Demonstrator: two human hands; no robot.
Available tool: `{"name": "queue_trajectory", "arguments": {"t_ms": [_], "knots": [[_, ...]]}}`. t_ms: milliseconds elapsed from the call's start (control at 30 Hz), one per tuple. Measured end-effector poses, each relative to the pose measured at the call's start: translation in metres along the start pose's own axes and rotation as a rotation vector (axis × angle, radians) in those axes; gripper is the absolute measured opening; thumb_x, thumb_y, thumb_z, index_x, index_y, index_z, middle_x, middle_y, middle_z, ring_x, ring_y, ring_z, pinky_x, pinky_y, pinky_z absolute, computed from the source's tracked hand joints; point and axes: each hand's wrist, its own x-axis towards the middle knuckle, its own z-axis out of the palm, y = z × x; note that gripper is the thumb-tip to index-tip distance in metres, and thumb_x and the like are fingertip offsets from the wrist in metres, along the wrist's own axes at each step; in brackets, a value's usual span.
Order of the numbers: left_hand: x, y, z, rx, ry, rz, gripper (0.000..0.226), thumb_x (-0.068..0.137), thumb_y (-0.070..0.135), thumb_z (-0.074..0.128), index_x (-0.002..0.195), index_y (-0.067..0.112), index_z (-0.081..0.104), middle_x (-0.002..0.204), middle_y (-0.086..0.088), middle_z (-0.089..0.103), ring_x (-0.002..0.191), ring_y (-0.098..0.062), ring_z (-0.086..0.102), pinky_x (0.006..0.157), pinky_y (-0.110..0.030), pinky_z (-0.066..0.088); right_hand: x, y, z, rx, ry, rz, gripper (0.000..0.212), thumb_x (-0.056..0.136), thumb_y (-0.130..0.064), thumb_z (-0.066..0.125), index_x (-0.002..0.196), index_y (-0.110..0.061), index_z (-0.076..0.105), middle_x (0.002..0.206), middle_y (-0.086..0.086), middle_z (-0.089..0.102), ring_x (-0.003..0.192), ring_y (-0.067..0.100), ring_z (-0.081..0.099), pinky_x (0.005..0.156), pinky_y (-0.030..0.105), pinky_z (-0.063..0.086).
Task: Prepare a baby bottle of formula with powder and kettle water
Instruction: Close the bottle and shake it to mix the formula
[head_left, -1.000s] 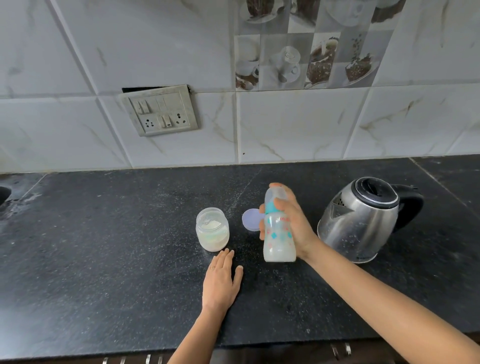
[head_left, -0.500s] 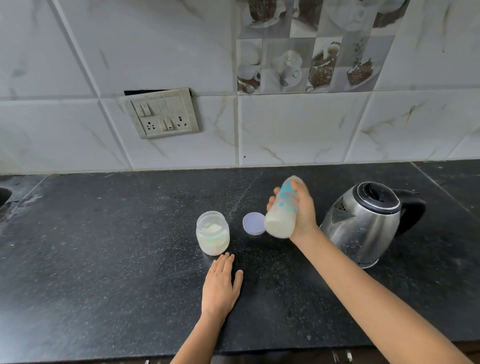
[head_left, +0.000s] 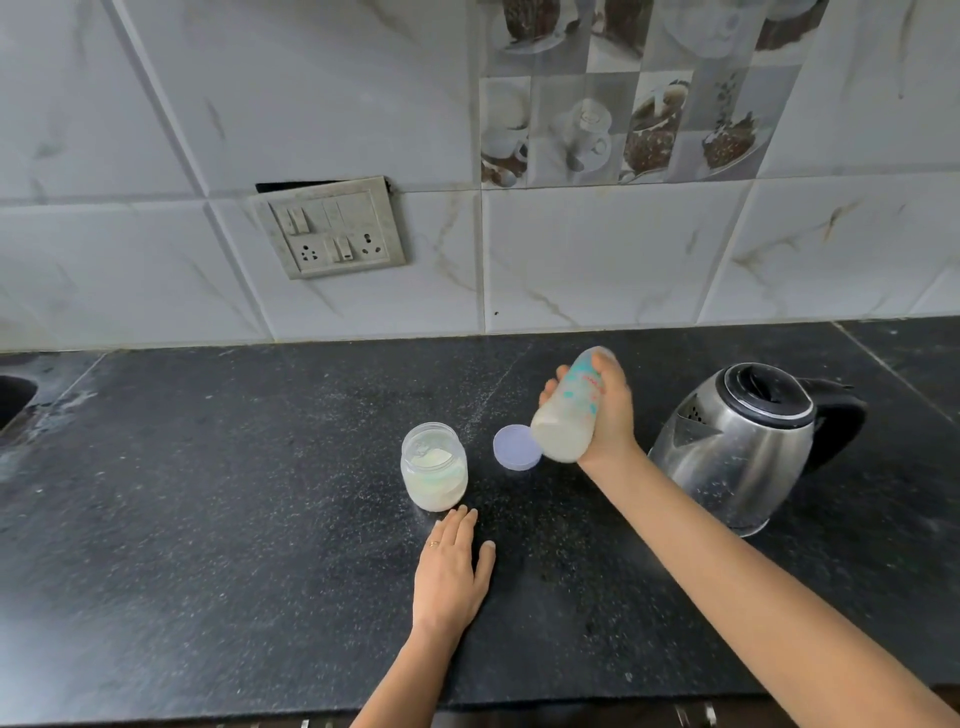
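1. Head view: the right hand (head_left: 608, 415) grips the baby bottle (head_left: 569, 415) round its upper half, fingers wrapped on it, holding it tilted above the bench (head_left: 208, 493), base down toward the lid (head_left: 516, 447) and top pointing up and away
2. The bottle holds milky liquid, so powder and water look to be in already; I judge the step in hand to be shaking or swirling to mix
3. The left hand (head_left: 452, 566) lies flat and relaxed on the bench, grasping nothing, just in front of the open powder jar (head_left: 434, 467)
4. The kettle (head_left: 737, 447) stands just to the right of the bottle hand
5. The next move likely calls for a firm grip, then setting the bottle upright between jar and kettle; whether its top is sealed I cannot tell
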Motion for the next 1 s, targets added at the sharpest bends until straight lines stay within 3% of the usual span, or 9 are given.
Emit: {"name": "queue_trajectory", "arguments": {"t_ms": [133,233,333,533,633,700,800,900,1000], "knots": [[0.0,-0.002,0.001,0.004,0.003,0.002,0.052,0.097,0.043,0.041,0.142,0.017,0.041,0.149,0.002,0.039,0.14,-0.012,0.027,0.113,-0.018,0.005,-0.026,0.02,-0.012,-0.346,-0.261,0.052,0.046,0.074,-0.028,0.07,0.116,-0.031,0.053,0.078,0.008,0.066,0.058,0.024,0.061,0.053,0.035,0.053],[0.001,-0.001,0.001,0.001,0.008,0.008,0.052,0.097,0.043,0.041,0.142,0.017,0.041,0.149,0.002,0.039,0.14,-0.013,0.027,0.113,-0.018,0.005,-0.017,0.013,-0.001,-0.14,-0.164,0.042,0.02,0.08,-0.032,0.063,0.096,-0.021,0.067,0.077,0.007,0.058,0.055,0.02,0.059,0.052,0.029,0.052],[0.001,-0.001,0.001,0.0,0.007,0.004,0.051,0.097,0.041,0.043,0.141,0.015,0.043,0.148,0.0,0.041,0.14,-0.014,0.03,0.114,-0.02,0.007,-0.007,0.005,0.008,-0.008,-0.062,0.022,0.03,0.087,-0.037,0.055,0.102,-0.011,0.054,0.077,0.004,0.055,0.056,0.018,0.057,0.053,0.026,0.051],[0.002,-0.002,0.001,0.012,0.0,0.007,0.051,0.096,0.041,0.045,0.14,0.015,0.045,0.146,0.0,0.043,0.139,-0.015,0.031,0.116,-0.024,0.014,-0.034,0.026,-0.003,-0.502,-0.541,0.069,0.044,0.08,-0.025,0.065,0.12,-0.031,0.05,0.085,0.012,0.062,0.06,0.029,0.059,0.053,0.038,0.053],[0.002,-0.001,0.0,-0.001,0.013,-0.002,0.05,0.096,0.04,0.046,0.139,0.015,0.046,0.146,0.0,0.043,0.138,-0.016,0.033,0.115,-0.023,0.014,-0.017,0.01,0.011,-0.149,-0.259,0.02,0.032,0.085,-0.027,0.058,0.115,-0.021,0.051,0.081,0.009,0.058,0.055,0.022,0.059,0.051,0.029,0.052],[0.001,-0.001,0.0,0.002,0.015,0.004,0.05,0.096,0.041,0.045,0.139,0.015,0.045,0.146,0.0,0.043,0.138,-0.015,0.033,0.114,-0.022,0.012,-0.004,-0.001,0.012,-0.019,-0.109,-0.005,0.039,0.088,-0.036,0.055,0.12,-0.015,0.049,0.082,0.006,0.055,0.058,0.019,0.058,0.054,0.027,0.051],[0.0,-0.001,0.0,0.003,0.016,0.007,0.051,0.097,0.042,0.043,0.141,0.017,0.044,0.147,0.001,0.041,0.139,-0.013,0.031,0.113,-0.018,0.007,-0.014,0.007,0.004,-0.175,-0.21,0.068,0.036,0.08,-0.037,0.063,0.107,-0.014,0.054,0.072,0.006,0.062,0.055,0.02,0.06,0.052,0.029,0.052],[0.0,-0.002,0.001,0.013,0.01,0.01,0.052,0.097,0.043,0.042,0.141,0.017,0.043,0.148,0.001,0.041,0.139,-0.014,0.03,0.113,-0.018,0.005,-0.024,0.012,-0.005,-0.377,-0.383,0.009,0.044,0.078,-0.028,0.067,0.118,-0.026,0.05,0.08,0.008,0.065,0.059,0.025,0.061,0.053,0.035,0.053],[0.001,-0.002,0.001,0.015,0.011,0.007,0.051,0.097,0.042,0.041,0.141,0.017,0.042,0.148,0.0,0.04,0.139,-0.014,0.03,0.113,-0.018,0.005,-0.011,-0.001,0.005,-0.035,-0.172,0.029,0.032,0.082,-0.034,0.062,0.104,-0.014,0.052,0.077,0.005,0.059,0.055,0.02,0.059,0.053,0.028,0.052]]}}
